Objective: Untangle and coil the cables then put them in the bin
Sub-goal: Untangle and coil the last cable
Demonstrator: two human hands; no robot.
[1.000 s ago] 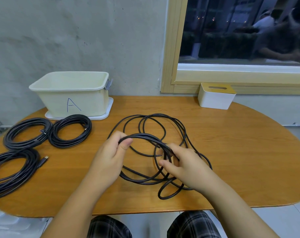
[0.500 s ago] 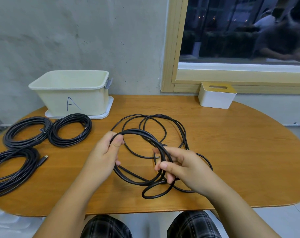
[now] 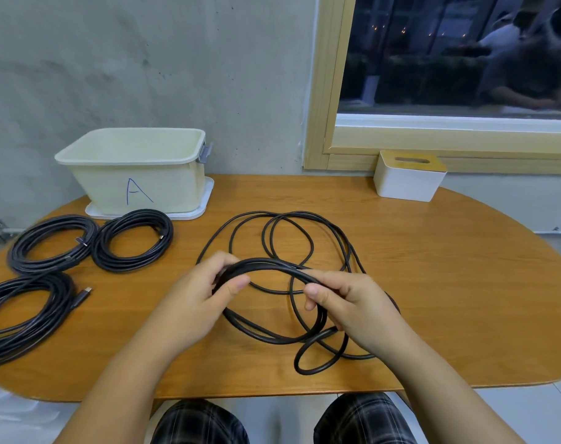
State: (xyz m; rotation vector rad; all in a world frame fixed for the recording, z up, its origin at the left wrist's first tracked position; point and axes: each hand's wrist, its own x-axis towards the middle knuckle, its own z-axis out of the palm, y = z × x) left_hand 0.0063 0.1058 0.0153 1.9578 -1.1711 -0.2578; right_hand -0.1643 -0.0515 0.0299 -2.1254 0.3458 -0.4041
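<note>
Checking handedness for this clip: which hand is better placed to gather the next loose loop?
Right hand, probably: it pinches the loose cable nearest the uncoiled loops; left hand grips the gathered bundle.

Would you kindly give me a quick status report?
Both hands, left and right, grip loose cable. Bin empty. Three coils wait outside.

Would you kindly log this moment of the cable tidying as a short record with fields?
left hand: grips the gathered loops of the loose cable
right hand: pinches the same cable
coiled cables: three, on the table, left side
bin: marked A, by the wall; no cable visible inside
tissue box: under the window
</note>
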